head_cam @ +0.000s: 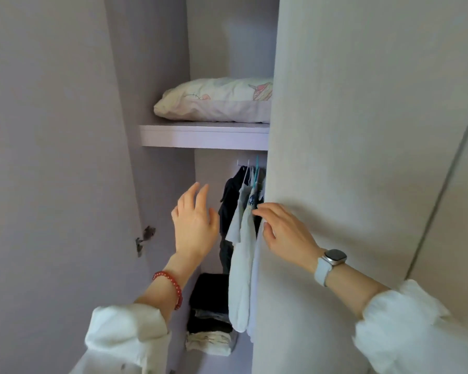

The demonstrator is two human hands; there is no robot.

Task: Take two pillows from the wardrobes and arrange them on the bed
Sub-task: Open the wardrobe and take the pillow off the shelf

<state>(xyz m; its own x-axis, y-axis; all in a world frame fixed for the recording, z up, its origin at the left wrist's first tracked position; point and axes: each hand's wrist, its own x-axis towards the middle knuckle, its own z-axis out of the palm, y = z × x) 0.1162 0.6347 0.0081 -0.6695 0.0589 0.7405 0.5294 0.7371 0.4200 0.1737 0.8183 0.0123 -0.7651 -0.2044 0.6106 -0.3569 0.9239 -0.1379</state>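
A cream pillow (214,102) with a faint pink print lies on the upper shelf (203,136) of the open wardrobe; its right end is hidden behind the right door (349,130). My left hand (195,225) is raised below the shelf, fingers apart, holding nothing. My right hand (284,230) rests with its fingers spread on the inner edge of the right door, level with the hanging clothes. Both hands are well below the pillow. The bed is not in view.
Hanging clothes (243,238), dark and pale blue, fill the space under the shelf. Folded dark and light garments (211,314) are stacked on the wardrobe floor. The left door (52,157) stands open, with a hinge (145,238) on its inner side.
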